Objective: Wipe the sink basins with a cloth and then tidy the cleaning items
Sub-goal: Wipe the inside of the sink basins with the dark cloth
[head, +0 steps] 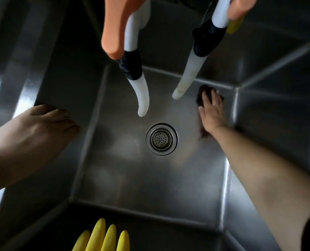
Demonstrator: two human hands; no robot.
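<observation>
Yellow glove fingers (103,238) at steel basin (132,187) rim; right hand (211,111) flat on dark cloth (201,95), left hand (34,129) open on edge.

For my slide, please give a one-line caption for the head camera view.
Right hand presses a dark cloth on the sink basin floor beside the drain; left hand rests on the rim.

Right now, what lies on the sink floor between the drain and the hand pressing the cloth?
Nothing: in the head view, only bare steel lies between the drain strainer and the right hand on the dark cloth.
</observation>
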